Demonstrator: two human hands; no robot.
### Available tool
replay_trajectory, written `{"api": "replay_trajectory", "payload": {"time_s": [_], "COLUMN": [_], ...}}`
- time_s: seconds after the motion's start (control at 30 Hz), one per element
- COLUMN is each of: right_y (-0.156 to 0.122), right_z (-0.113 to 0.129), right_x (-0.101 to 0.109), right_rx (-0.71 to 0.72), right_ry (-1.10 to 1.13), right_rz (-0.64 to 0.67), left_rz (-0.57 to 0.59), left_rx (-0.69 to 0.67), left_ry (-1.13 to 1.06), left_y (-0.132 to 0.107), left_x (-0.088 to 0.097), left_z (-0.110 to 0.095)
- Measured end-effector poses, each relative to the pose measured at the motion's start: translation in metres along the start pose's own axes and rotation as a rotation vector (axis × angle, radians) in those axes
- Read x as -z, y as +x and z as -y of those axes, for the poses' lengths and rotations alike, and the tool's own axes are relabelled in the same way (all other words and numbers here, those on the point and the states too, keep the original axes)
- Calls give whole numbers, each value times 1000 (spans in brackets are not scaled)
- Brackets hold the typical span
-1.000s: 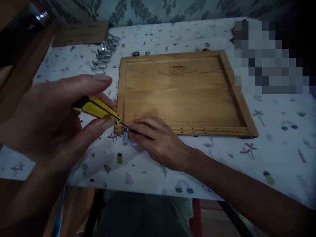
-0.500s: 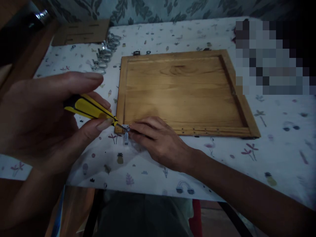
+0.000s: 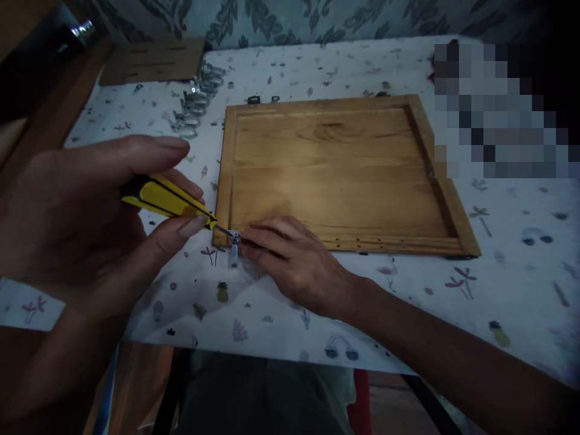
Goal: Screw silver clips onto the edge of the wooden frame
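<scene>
My left hand (image 3: 86,217) is closed round a yellow and black screwdriver (image 3: 167,199) whose tip rests on a small metal hinge (image 3: 234,241) at the near left corner of a wooden panel (image 3: 335,175). My right hand (image 3: 294,266) lies against the panel's near edge, its fingertips pinched on the hinge. The panel lies flat on a table with a patterned white cloth (image 3: 498,266).
A row of several metal hinges (image 3: 194,103) lies beyond the panel's left side. A piece of brown cardboard (image 3: 151,60) sits at the far left corner. Small dark fittings (image 3: 263,98) lie behind the panel. A blurred patch covers the far right.
The screwdriver handle drew back a little to the left between the earliest frame and now. My right hand stays on the hinge.
</scene>
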State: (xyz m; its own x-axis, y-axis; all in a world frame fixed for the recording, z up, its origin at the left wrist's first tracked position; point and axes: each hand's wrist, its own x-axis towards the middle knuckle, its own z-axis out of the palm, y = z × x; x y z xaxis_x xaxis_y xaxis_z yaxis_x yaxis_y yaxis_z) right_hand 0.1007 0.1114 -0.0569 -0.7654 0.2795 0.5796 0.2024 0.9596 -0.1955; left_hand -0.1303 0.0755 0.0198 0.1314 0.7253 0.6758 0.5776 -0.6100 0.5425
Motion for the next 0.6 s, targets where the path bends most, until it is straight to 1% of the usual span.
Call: {"api": "replay_trajectory", "payload": {"time_s": [0.03, 0.13, 0.2, 0.27, 0.33, 0.43, 0.5, 0.6], "right_y": [0, 1, 1, 1, 1, 1, 1, 0], "right_z": [0, 0, 0, 0, 0, 0, -1, -1], "right_x": [0, 0, 0, 1, 1, 1, 0, 0], "right_rx": [-1, 4, 7, 6, 4, 5, 8, 10], "right_ry": [-2, -6, -10, -18, -19, -5, 0, -1], "right_rz": [0, -12, -23, -24, -17, -7, -5, -2], "left_rz": [60, 104, 167, 180, 131, 61, 20, 34], "left_rx": [-28, -66, -87, -122, -126, -58, -36, -76], "left_ry": [11, 42, 37, 33, 55, 117, 138, 131], "left_y": [2, 7, 7, 6, 3, -2, -3, -2], "left_x": [3, 9, 9, 7, 3, -3, -6, -6], "left_z": [1, 3, 3, 2, -1, -7, -9, -9]}}
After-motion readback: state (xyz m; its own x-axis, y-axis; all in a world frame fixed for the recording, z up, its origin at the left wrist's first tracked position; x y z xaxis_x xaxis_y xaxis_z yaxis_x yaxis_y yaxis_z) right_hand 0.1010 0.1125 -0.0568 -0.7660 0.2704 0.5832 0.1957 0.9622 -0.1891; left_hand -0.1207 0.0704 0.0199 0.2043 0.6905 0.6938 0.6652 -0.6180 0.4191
